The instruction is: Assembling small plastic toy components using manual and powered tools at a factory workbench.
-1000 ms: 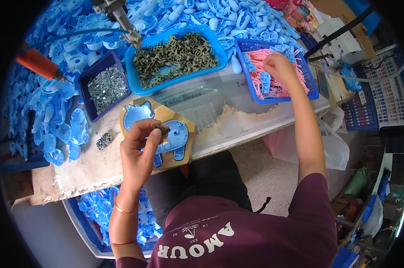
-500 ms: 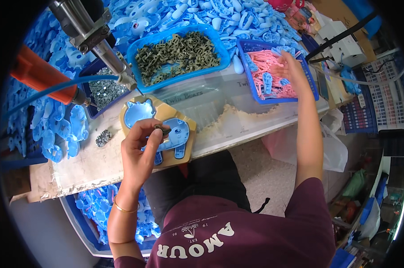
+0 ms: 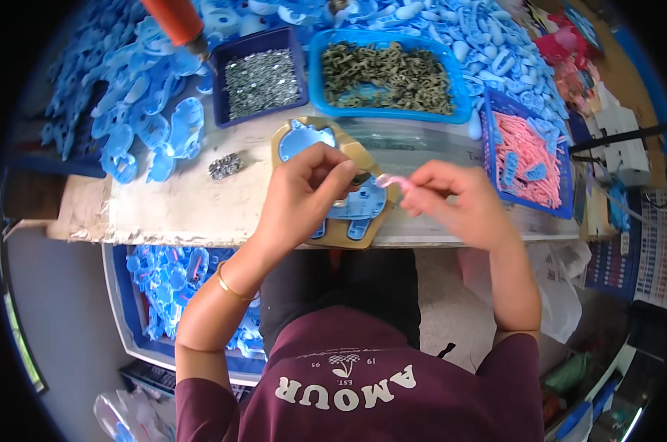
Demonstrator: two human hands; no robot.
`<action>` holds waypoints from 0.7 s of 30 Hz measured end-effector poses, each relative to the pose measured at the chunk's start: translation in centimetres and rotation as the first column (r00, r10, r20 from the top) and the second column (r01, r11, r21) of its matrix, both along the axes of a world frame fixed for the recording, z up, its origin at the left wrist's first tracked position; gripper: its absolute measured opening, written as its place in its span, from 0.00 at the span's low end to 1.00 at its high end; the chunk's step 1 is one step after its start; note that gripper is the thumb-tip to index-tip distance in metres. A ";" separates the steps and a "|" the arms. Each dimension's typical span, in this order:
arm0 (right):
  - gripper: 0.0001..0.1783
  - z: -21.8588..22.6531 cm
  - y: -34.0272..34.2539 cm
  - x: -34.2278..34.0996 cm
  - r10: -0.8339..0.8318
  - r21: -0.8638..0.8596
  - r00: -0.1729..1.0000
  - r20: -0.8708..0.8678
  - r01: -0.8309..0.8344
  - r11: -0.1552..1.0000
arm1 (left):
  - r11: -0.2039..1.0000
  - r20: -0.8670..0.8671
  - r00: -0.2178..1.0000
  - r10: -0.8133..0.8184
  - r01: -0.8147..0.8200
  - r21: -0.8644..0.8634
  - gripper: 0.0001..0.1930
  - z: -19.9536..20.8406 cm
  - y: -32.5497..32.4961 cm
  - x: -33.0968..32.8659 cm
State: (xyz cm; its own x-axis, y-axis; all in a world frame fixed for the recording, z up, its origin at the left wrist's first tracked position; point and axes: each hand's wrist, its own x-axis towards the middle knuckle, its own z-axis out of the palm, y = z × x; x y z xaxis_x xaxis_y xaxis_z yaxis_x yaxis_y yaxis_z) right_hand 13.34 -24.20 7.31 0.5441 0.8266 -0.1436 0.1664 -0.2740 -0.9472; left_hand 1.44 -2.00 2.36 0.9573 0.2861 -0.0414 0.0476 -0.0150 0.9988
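Observation:
My left hand (image 3: 307,193) pinches a small dark olive clip-like part (image 3: 360,178) between thumb and fingertips. Close by on its right, my right hand (image 3: 458,202) grips a thin pink plastic piece (image 3: 397,181). The pink piece's pale end comes up to the olive part; whether they touch I cannot tell. Beneath both hands lies a tan fixture (image 3: 353,141), holding a round blue shell (image 3: 302,138) at its far side and a blue animal-shaped shell (image 3: 364,204) nearer me. My left hand covers part of the fixture.
Behind the fixture stand a dark blue bin (image 3: 219,99) of small metal pieces and a bright blue tray (image 3: 316,77) of olive parts. Rightward is a basket (image 3: 491,140) of pink pieces. Metal bits (image 3: 226,166) lie left. An orange-red power tool (image 3: 175,22) hangs above. Blue shells (image 3: 156,125) are heaped around.
My right hand has come from the basket toward the left hand, bringing a pink piece. My left hand still holds the olive part. The whole view has shifted.

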 end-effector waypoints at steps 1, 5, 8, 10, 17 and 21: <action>0.07 0.1 1.0 -0.7 0.052 -0.062 0.996 0.079 -0.047 0.997 | 1.000 -0.004 1.000 0.012 -0.012 0.003 0.08 0.1 -0.1 -0.1; 0.07 -0.6 3.0 -1.2 0.021 -0.098 0.999 0.041 -0.016 0.995 | 0.998 -0.012 1.000 0.019 -0.020 -0.058 0.09 0.3 0.1 -0.6; 0.08 -1.1 3.2 -1.4 0.008 -0.077 1.000 0.022 -0.006 0.997 | 0.996 -0.027 0.999 0.017 -0.020 -0.092 0.09 0.3 0.0 -0.9; 0.07 -1.2 3.5 -2.0 -0.069 -0.123 0.994 0.080 0.079 0.989 | 0.993 -0.042 0.998 0.038 -0.033 0.114 0.09 0.2 -0.1 -0.9; 0.07 -1.7 3.7 -1.5 -0.004 -0.044 0.993 0.119 0.009 0.999 | 0.987 -0.089 0.988 -0.123 0.112 -0.119 0.09 0.7 1.5 -1.2; 0.09 -2.0 4.7 -2.2 0.060 0.097 0.887 0.459 -0.117 0.988 | 0.978 -0.067 0.979 -0.193 0.187 -0.094 0.10 0.3 2.1 -1.5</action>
State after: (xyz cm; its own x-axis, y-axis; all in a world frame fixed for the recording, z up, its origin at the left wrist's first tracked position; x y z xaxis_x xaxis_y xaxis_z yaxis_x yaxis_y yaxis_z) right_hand 11.09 -19.51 5.35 0.4500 0.8697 0.2028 0.6034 -0.1287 -0.7870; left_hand -0.10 0.12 2.69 0.9871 0.0914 -0.1317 0.1270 0.0552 0.9904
